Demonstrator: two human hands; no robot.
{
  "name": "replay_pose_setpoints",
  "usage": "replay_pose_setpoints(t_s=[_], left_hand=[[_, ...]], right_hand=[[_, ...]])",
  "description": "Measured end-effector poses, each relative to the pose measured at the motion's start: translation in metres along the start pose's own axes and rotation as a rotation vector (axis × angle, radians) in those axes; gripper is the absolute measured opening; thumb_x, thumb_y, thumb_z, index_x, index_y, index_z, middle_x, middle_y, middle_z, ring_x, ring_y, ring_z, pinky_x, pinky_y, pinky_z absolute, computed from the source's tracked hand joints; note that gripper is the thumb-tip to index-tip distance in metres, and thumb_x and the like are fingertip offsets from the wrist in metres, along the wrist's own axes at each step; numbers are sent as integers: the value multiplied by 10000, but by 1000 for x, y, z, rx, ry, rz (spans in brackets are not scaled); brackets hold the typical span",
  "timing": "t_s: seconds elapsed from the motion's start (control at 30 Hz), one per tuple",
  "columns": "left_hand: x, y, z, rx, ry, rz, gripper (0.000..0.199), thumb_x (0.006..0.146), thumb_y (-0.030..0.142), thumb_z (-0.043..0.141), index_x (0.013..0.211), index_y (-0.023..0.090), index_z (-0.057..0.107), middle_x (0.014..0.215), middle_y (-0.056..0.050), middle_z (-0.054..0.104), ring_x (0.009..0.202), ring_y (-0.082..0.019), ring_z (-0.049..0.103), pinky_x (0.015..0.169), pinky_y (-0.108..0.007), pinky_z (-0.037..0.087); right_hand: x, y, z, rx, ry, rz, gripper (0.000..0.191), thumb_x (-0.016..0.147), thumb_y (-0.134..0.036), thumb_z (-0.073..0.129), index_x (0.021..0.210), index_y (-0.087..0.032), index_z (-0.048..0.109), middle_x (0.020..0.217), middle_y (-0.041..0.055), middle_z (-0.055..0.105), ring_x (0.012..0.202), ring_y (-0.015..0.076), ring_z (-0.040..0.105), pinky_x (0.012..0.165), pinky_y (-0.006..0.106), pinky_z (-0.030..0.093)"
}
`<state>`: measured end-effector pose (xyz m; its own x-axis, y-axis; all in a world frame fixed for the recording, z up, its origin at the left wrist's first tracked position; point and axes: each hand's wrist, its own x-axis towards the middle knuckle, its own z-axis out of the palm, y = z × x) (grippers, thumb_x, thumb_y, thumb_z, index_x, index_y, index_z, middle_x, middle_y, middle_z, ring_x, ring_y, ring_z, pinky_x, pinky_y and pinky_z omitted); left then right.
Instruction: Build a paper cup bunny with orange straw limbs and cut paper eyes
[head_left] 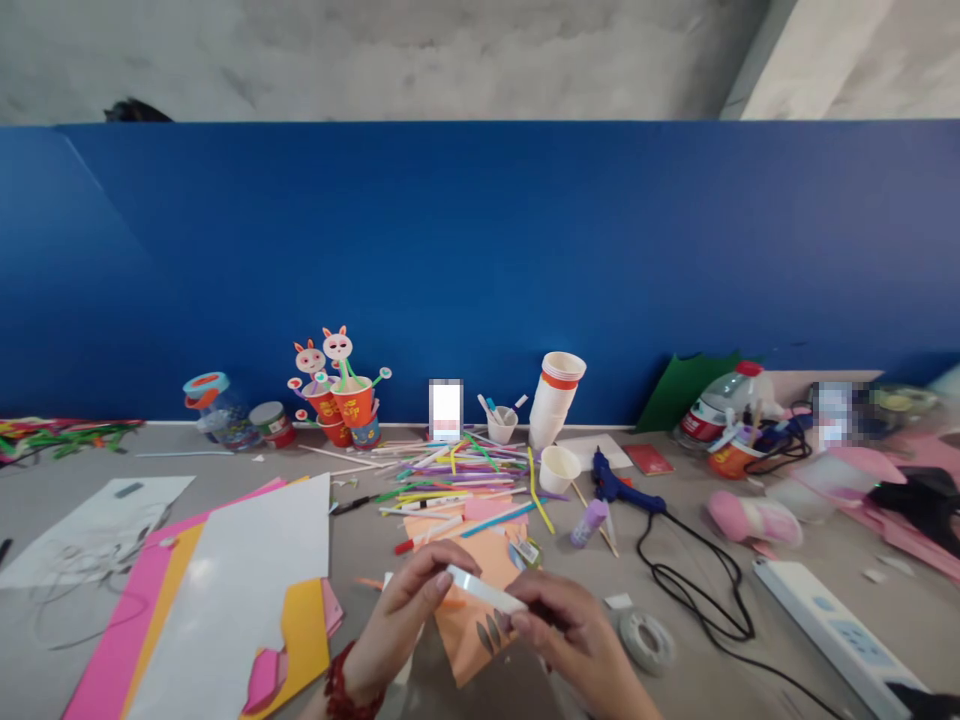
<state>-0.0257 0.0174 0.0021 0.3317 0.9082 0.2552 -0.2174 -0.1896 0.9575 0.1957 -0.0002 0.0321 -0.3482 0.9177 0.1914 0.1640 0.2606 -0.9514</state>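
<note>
A narrow white strip (484,590) is stretched between both hands at the lower middle of the head view. My left hand (412,600) pinches its left end between thumb and fingers, with a red bracelet on the wrist. The right end is pinched by the fingertips of my right hand (566,625). Below the strip lies orange paper (461,650) with grey leaf-like shapes (487,632) on it, close to the right fingertips. A roll of clear tape (646,640) rests on the table right of my right hand.
Coloured straws and sticks (457,475) are heaped behind the hands. A blue glue gun (622,485) with a black cable, a purple glue stick (589,523) and a power strip (840,630) lie rightward. Paper sheets (240,580) cover the left side; decorated cups (354,402) stand behind.
</note>
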Motion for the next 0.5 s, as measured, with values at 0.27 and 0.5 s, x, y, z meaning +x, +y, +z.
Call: replay_pose_setpoints(t_s=[0.27,0.5], left_hand=[[1,2,4,92,45,-16,268,978,403,543,1038,221,730,994,-66,686,988,-224,614,882,-311,453],[3,2,5,108,78,9,279,978,410,541,1029,210,729,969,-70,692,960,-225,620,864,-319,466]], right_hand=[[-3,0,7,41,37,53,549,909,-646,553,686,-160,680,614,20,584,471,98,432,417,193,332],[-4,1,11,133,13,169,580,893,-685,543,695,-151,652,644,26,619,439,78,425,412,189,336]])
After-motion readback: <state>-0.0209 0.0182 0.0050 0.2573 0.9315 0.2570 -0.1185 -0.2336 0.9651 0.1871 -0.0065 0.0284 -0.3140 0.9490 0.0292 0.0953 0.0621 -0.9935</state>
